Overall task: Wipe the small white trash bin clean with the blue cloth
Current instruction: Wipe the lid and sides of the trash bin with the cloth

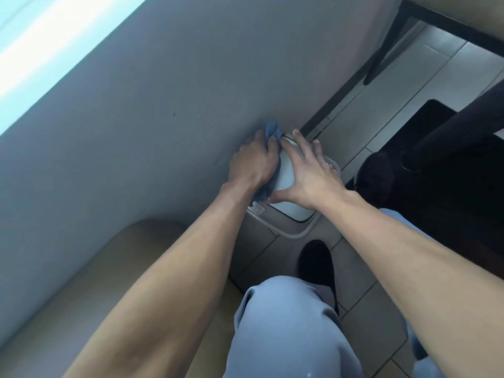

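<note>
The small white trash bin [285, 173] stands on the tiled floor against the grey wall, seen from above. My left hand [253, 162] grips the blue cloth [81, 132] bunched against the bin's left side, next to the wall; the cloth [81, 131] pokes out above and below the hand. My right hand [308, 173] lies spread on the bin's lid with straight fingers, the thumb at the lid's near edge. Both hands hide much of the lid.
A grey wall [163, 105] runs along the left. A beige cushioned seat [114, 282] sits at lower left. My knee in light blue trousers [286, 323] and a black shoe [317, 266] are below. Dark table legs [450, 126] and a black mat [436, 186] stand right.
</note>
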Available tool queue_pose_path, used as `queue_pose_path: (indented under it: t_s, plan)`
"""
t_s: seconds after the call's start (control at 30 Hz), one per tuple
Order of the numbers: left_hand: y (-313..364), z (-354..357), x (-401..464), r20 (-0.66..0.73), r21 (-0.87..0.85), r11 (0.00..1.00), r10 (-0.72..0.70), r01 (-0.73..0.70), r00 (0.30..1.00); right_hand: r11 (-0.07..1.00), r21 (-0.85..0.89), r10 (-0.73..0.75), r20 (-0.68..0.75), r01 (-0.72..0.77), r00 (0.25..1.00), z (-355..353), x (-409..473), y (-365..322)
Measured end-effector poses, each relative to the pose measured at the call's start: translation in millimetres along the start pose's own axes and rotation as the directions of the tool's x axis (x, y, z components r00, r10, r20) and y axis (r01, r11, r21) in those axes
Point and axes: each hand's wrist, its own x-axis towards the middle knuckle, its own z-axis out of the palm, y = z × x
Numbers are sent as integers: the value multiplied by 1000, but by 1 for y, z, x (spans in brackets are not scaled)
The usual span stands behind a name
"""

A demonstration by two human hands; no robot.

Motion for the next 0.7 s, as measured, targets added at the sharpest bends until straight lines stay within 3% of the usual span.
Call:
queue_pose_path:
  t_s: [0.23,0.37,0.43,0.57,0.7]
  plan:
    - [-40,12,-55,-176,-87,984,142,-159,974,999,-11,-34,23,34,999,1,2,1]
    - [-31,2,-24,-35,-41,997,-63,62,997,999,-15,-50,43,51,998,3,0,-1]
    - [-16,-5,-1,40,-4,995,-100,101,994,999,-6,-42,45,42,998,3,1,-2]
    - [-12,0,9,33,-33,997,74,-73,997,1000,21,-4,8,4,1000,3,4,-1]
    - [-42,6,-33,-93,-142,960,230,-241,969,1000,7,-14,-3,14,1000,2,5,1]
